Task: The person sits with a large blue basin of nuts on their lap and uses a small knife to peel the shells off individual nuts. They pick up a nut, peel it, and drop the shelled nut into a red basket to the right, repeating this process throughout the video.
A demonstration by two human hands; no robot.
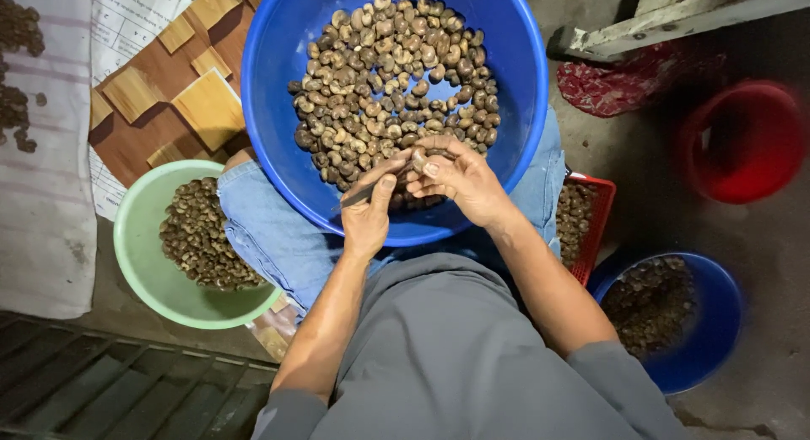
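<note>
Cashew nut [419,159], pinched in right hand [462,180] fingers at frame centre; left hand [368,212] grips a small blade against it. Blue basin [278,111] remains heaped; green bowl [135,254] partly filled

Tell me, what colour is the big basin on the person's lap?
Bright blue basin, seen best from the head camera.

White printed paper sheet [118,35], upper left, under wooden tiles [181,86]

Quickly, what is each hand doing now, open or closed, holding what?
Left hand: closed on a thin tool.
Right hand: closed on one nut.
</note>
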